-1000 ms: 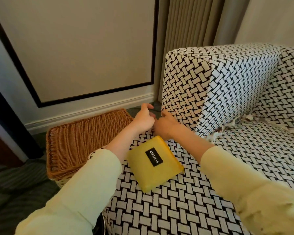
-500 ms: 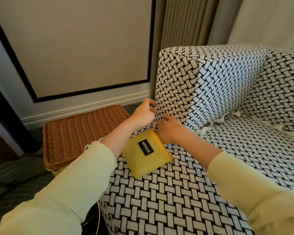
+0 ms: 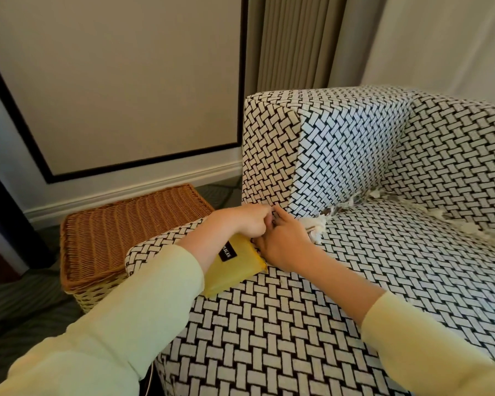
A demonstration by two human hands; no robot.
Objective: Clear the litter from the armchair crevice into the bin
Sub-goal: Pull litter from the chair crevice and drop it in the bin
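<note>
The armchair (image 3: 346, 144) has a black-and-white woven cover. White paper scraps (image 3: 344, 206) lie along the crevice between the seat (image 3: 312, 324) and the arm, with more scraps (image 3: 469, 230) by the backrest. My left hand (image 3: 240, 224) is curled at the front end of the crevice, its fingertips pressed to the seam. My right hand (image 3: 283, 245) touches it, with its fingers closed on a crumpled white scrap (image 3: 316, 228). A yellow pouch (image 3: 235, 274) with a black label lies on the seat, partly under both hands.
A brown wicker basket (image 3: 132, 227) stands on the dark floor left of the armchair, against the skirting board. Curtains (image 3: 295, 44) hang behind the arm. A dark object with a metal rim (image 3: 147, 378) shows at the bottom edge, under my left sleeve.
My hands have come together at the front of the crevice, over the pouch's top edge. My right hand has reached right onto the white scrap. The view has shifted left.
</note>
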